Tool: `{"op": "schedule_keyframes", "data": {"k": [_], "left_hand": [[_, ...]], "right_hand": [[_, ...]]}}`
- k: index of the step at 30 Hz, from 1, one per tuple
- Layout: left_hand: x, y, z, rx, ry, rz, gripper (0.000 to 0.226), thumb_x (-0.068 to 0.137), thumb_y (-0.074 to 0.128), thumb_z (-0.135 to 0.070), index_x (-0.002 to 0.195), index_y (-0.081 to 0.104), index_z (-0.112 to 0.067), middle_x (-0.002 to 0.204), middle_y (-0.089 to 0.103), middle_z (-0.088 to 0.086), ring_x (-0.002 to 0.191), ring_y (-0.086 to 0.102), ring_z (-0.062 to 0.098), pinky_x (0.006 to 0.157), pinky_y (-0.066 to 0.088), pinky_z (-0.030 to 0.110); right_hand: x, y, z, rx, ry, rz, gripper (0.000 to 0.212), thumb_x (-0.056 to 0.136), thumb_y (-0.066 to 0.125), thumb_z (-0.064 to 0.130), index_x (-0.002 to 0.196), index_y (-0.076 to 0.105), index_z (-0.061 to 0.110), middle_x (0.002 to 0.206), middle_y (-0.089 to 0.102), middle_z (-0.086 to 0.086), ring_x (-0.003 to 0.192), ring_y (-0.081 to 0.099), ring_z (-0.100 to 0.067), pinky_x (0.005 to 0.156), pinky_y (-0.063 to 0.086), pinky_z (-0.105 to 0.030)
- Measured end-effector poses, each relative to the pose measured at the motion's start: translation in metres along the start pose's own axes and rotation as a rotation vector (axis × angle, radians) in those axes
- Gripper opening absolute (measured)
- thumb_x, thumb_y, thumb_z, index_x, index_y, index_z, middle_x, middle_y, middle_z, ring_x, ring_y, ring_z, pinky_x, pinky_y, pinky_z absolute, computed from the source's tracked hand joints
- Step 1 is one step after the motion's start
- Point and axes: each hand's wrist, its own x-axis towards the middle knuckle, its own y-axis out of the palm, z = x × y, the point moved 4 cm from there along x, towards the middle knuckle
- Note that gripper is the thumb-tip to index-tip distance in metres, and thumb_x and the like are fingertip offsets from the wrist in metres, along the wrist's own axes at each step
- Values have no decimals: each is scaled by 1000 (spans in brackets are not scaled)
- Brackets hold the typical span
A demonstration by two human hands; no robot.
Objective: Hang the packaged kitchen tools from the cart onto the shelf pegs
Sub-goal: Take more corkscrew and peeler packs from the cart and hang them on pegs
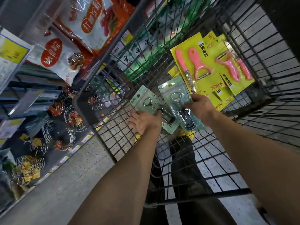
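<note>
A: Biggest first. What could go wrong with the cart (120, 137)?
B: Its wire mesh. The left pack (146, 98) and right pack (177, 95), both pale green, lie low in it on the person's side. A card corner or hang hole could snag a wire on the way up.
A: And the shelf (32, 101)?
B: It's off to the left, well apart from both hands. I can't make out a free peg, only wire goods (58, 137) and snack bags (61, 57), so the target is unclear.
A: The yellow packs (211, 62)?
B: They're stacked beyond, and one seems to overlap the right pack's far corner. Lifting that pack may drag them along.
A: The green pair?
B: They overlap, so pulling one could tip the other.
A: Hands?
B: The left hand (144, 120) presses its thumb on the left pack, with its fingers curled at the edge. The right hand (201, 109) curls over the right pack's side, pinching it. The fingertips are hidden, so I can't tell how firm either hold is. The tools inside are blurred.
</note>
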Motion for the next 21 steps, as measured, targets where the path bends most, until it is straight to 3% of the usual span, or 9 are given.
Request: {"op": "schedule_keyframes", "data": {"k": [3, 7, 9, 15, 18, 21], "left_hand": [[0, 6, -2, 0, -3, -1, 103, 86, 50, -78, 153, 35, -1, 159, 29, 22, 145, 27, 40, 119, 22, 48], [-3, 11, -6, -194, -56, 60, 106, 85, 61, -72, 155, 25, -1, 159, 31, 24, 145, 30, 40, 117, 27, 47], [-5, 16, -9, -343, -89, 105, 112, 82, 73, -65, 157, 20, -2, 161, 28, 24, 145, 33, 40, 114, 37, 49], [-2, 16, -4, -580, -128, 51, 102, 70, 92, -47, 144, 31, -10, 146, 44, 22, 122, 58, 39, 89, 57, 42], [-6, 12, -8, -798, -93, 74, 82, 77, 91, -29, 135, 34, -14, 118, 55, 14, 90, 58, 27, 73, 50, 30], [-5, 5, -10, -884, -50, 116, 74, 82, 87, -17, 139, 39, -10, 119, 60, 9, 88, 55, 20, 59, 45, 16]], "right_hand": [[6, -1, -2, -21, -7, -3, 18, 94, 68, 10, 111, 71, 13, 85, 68, 4, 69, 60, -9, 54, 45, -17], [14, -1, -8, 35, 8, 6, 23, 92, 69, 7, 115, 71, 10, 99, 74, 0, 89, 68, -16, 70, 51, -22], [17, 0, -10, 53, 13, 8, 22, 92, 68, 4, 113, 72, 10, 96, 74, 1, 87, 68, -16, 70, 52, -23], [15, -3, -13, 56, 7, 20, 20, 93, 66, 1, 108, 72, 13, 92, 74, 4, 82, 67, -11, 66, 52, -19], [13, -5, -12, 66, 18, 12, 18, 94, 65, 2, 105, 71, 14, 89, 72, 5, 83, 65, -10, 69, 49, -19], [6, -11, -10, 76, 20, -6, 17, 94, 65, 2, 101, 72, 17, 89, 71, 6, 83, 64, -9, 69, 48, -19]]}}
